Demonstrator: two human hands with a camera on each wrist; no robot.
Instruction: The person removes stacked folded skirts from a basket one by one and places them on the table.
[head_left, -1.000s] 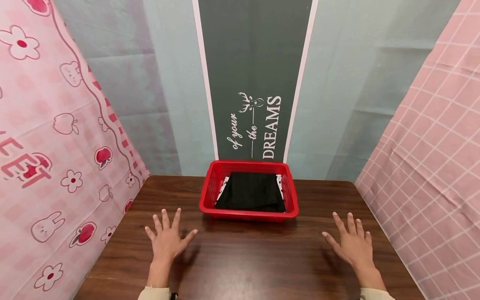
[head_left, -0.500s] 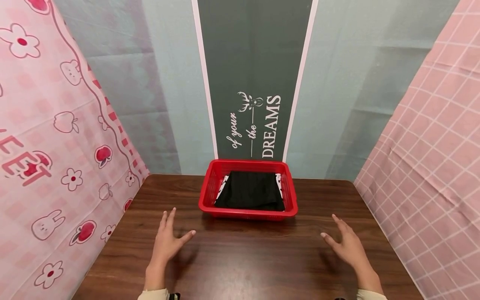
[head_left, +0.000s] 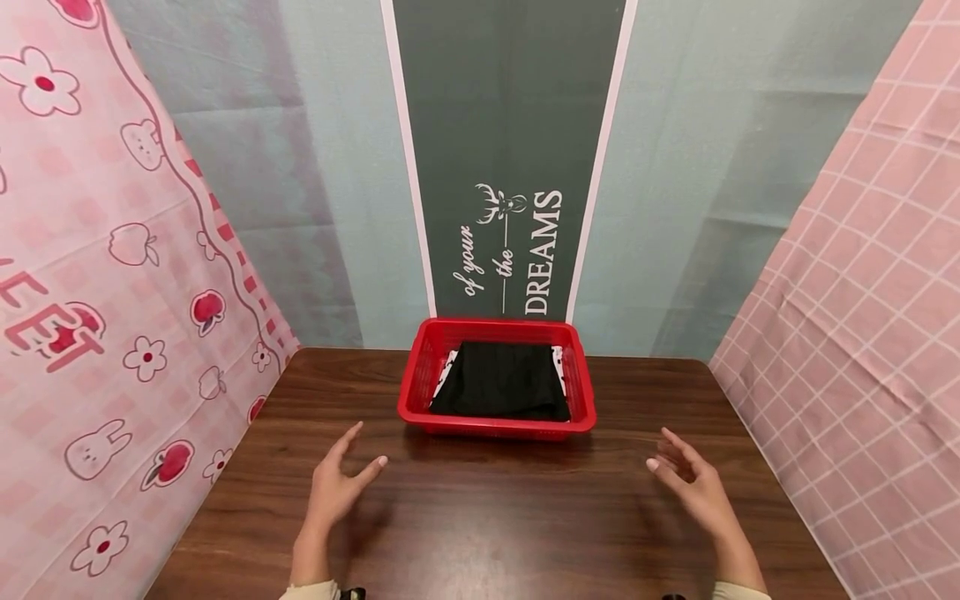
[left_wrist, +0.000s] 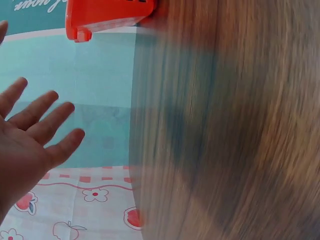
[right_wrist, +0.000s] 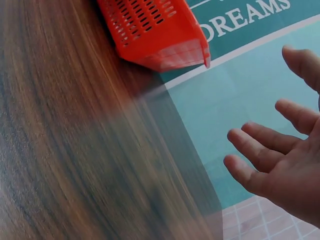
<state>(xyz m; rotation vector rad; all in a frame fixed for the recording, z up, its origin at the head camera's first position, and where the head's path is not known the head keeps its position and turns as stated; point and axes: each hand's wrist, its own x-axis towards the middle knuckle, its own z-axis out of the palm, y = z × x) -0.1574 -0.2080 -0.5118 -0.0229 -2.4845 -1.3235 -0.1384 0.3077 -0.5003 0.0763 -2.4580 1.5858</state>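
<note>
A red plastic basket stands at the back middle of the wooden table. Folded black cloth lies inside it, on top of white fabric with dark spots that shows at both sides. My left hand hovers over the table, left of the basket and nearer to me, with fingers extended and the thumb apart. On the other side, my right hand hovers with its fingers slightly bent. Both hands hold nothing and are apart from the basket. The wrist views show the fingers spread, with part of the basket beyond.
The brown wooden table reaches back to a grey-green curtain with a dark printed band. A pink patterned cloth hangs along the left edge, and a pink checked cloth along the right.
Both hands have turned from palms down with fingers spread to palms facing inward. The right fingers have bent a little. The basket and cloth have stayed where they were.
</note>
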